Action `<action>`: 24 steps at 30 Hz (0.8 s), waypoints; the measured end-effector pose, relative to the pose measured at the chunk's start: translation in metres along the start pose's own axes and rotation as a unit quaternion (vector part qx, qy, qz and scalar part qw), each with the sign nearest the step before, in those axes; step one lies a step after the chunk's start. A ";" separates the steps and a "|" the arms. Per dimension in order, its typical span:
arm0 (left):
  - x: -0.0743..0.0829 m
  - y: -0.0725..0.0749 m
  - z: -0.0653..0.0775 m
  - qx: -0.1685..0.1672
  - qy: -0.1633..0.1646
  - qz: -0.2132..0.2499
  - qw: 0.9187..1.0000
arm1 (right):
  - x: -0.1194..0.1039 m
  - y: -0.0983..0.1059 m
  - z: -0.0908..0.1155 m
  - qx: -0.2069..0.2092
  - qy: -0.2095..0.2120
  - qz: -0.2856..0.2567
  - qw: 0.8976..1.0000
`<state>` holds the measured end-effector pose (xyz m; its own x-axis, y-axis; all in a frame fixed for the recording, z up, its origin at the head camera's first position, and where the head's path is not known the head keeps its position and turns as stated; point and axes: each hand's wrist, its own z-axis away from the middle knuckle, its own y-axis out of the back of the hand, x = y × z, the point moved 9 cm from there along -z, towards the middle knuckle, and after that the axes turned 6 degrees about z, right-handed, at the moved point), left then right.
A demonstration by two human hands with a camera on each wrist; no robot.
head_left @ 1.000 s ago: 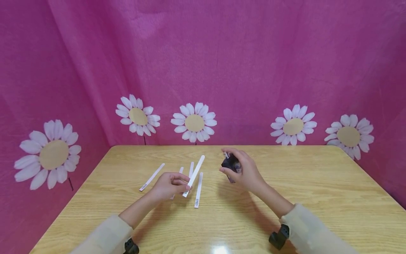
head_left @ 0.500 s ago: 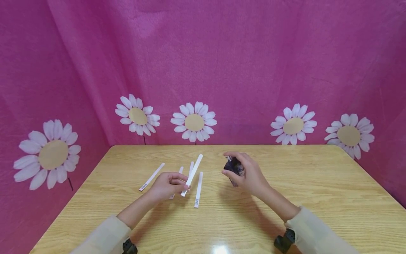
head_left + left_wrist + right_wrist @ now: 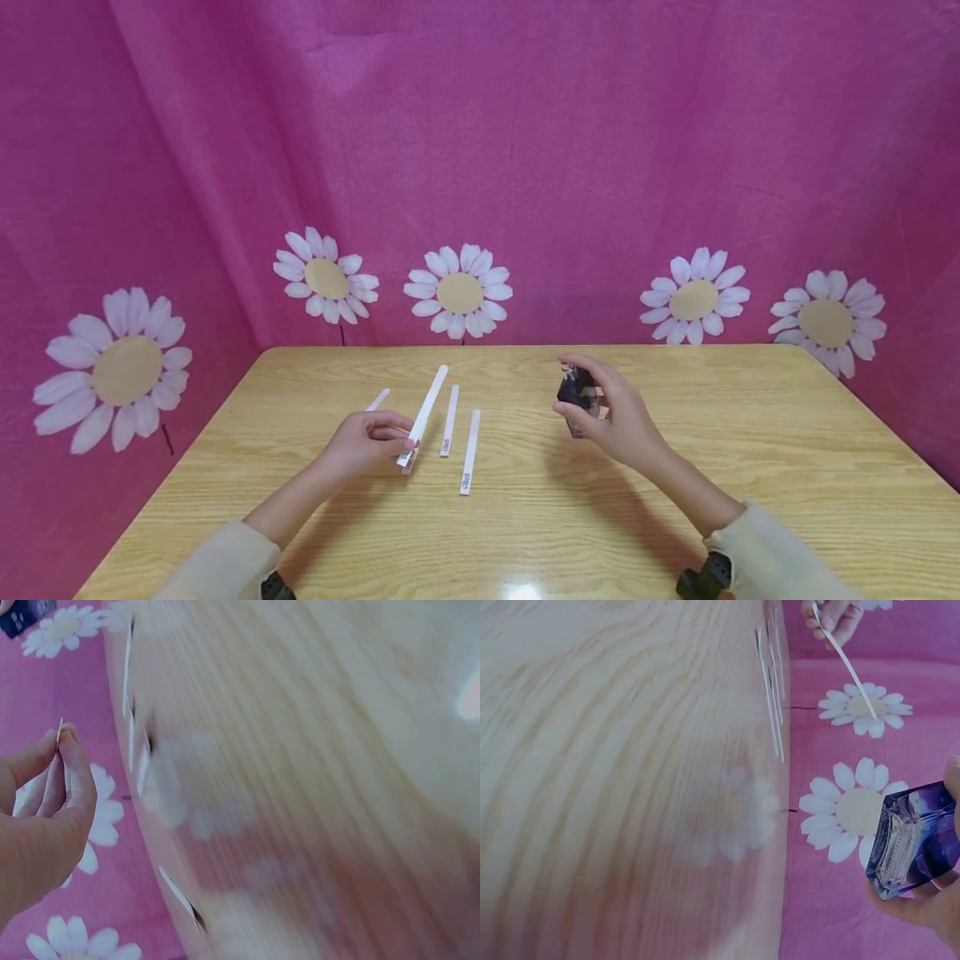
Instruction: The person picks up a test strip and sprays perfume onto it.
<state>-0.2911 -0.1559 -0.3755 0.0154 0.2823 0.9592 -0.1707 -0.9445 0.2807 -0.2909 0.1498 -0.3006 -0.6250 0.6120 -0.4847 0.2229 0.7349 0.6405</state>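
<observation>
My left hand pinches a white paper strip between thumb and fingertips, near its lower printed end, and holds it tilted above the table. In the left wrist view the same strip shows nearly edge-on. To the right, my right hand grips a small glass bottle, like a perfume bottle, above the table. Its blue-purple glass and thick clear base appear in the right wrist view. Beside my left hand, white strips lie on the table: one middle strip and one right strip.
Another strip lies left, partly hidden behind my left hand, and one more sits mostly beneath the held strip. The wooden table ends at a pink curtain printed with white daisies.
My left hand has moved left with its strip, uncovering a strip on the table. My right hand has moved right with the bottle. Both hands keep their grip.
</observation>
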 end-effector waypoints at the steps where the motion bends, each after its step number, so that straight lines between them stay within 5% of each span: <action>1: -0.001 0.004 0.001 0.005 0.003 -0.001 1.000 | 0.002 0.000 0.001 -0.001 -0.003 -0.003 1.000; 11: -0.020 0.033 0.010 0.039 0.035 -0.014 0.999 | 0.014 0.004 0.007 -0.004 -0.016 -0.021 1.000; 24: -0.033 0.042 0.008 0.044 0.043 -0.030 0.998 | 0.013 0.005 0.010 0.002 -0.003 -0.031 1.000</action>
<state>-0.2905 -0.2065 -0.3949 -0.0617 0.3479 0.9355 -0.0850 -0.9357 0.3424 -0.2907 0.1645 -0.3100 -0.6336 0.5662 -0.5271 0.1867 0.7731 0.6061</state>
